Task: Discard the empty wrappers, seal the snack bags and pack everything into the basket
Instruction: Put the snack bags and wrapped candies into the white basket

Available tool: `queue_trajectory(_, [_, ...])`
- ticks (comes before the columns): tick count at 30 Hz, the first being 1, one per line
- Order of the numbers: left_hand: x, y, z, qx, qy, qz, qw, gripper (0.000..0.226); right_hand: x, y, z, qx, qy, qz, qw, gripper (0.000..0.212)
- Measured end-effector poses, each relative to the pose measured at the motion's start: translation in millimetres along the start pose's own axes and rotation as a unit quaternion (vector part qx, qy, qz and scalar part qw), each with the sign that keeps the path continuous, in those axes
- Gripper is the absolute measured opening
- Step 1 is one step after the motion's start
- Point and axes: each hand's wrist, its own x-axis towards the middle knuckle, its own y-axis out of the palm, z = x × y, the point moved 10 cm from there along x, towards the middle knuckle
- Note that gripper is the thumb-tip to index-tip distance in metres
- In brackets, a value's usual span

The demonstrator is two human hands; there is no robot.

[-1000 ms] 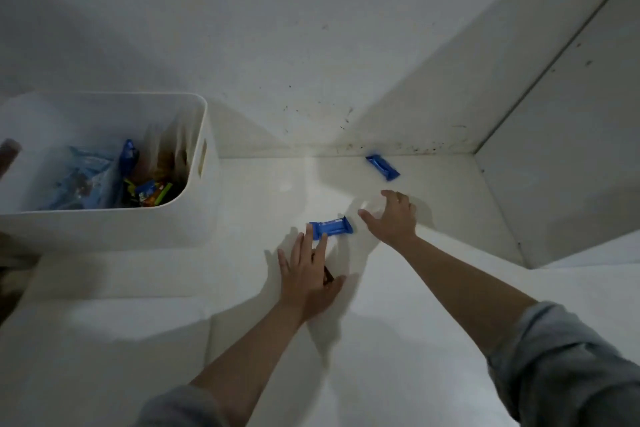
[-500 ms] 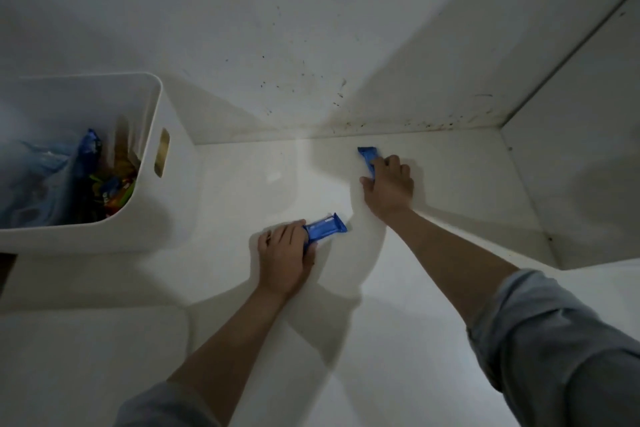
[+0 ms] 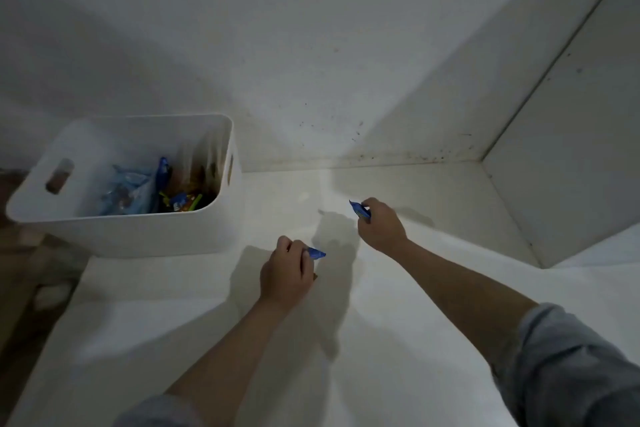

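Head view: our hands, left (image 3: 285, 267) and right (image 3: 381, 225), each pinch a blue snack bar (image 3: 316, 253); the basket (image 3: 221, 225) lies left, nearer our left.

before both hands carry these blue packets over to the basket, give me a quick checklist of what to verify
1. Left hand has a hold on its blue packet: ok, fingers are curled round it and one end sticks out.
2. Right hand has a hold on the second blue packet: ok, pinched at the fingertips.
3. Both packets lifted off the counter: cannot tell from this one view.
4. White basket open at the top and upright: ok.
5. Room inside the basket: ok, the snacks already in it lie well below the rim.
6. Packets sealed or empty: cannot tell, mostly hidden by the hands.
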Motion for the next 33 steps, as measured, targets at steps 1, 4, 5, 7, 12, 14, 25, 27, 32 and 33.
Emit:
queue_trajectory(1, [4, -22, 0, -0.023, -0.005, -0.025, 0.999, 0.047, -5, -3, 24, 0.025, -0.019, -0.005, 1.0, 0.021])
queue_trajectory(4, [17, -95, 5, -0.11, -0.014, -0.112, 0.987, 0.043, -20, -11, 109, 0.092, -0.089, -0.033, 0.991, 0.025])
queue_trajectory(5, [21, -121, 9, -0.136, -0.02, -0.145, 0.98, 0.041, -26, -12, 137, 0.107, -0.109, -0.039, 0.987, 0.027])
queue_trajectory(7, [29, -167, 25, -0.164, -0.04, -0.202, 0.965, 0.037, -37, -10, 188, 0.137, -0.139, -0.045, 0.98, 0.029])
queue_trajectory(12, [60, -234, 81, -0.117, -0.134, -0.217, 0.96, 0.028, -54, 15, 279, 0.18, -0.152, -0.02, 0.972, 0.029])
queue_trajectory(14, [76, -236, 111, -0.114, -0.202, -0.174, 0.957, 0.032, -53, 31, 298, 0.176, -0.125, 0.006, 0.976, 0.033])
queue_trajectory(25, [34, -256, 144, -0.181, -0.063, -0.189, 0.963, 0.036, -96, 65, 263, 0.222, -0.044, -0.071, 0.971, 0.026])
queue_trajectory(27, [2, -253, 160, -0.13, -0.071, -0.224, 0.963, 0.04, -115, 88, 231, 0.227, 0.003, -0.076, 0.971, 0.028])
queue_trajectory(32, [-103, -215, 244, -0.029, -0.23, -0.158, 0.96, 0.049, -185, 170, 159, 0.151, 0.121, 0.008, 0.981, 0.041])
queue_trajectory(33, [-128, -204, 265, -0.006, -0.275, -0.124, 0.953, 0.054, -202, 184, 144, 0.125, 0.152, 0.034, 0.98, 0.044])
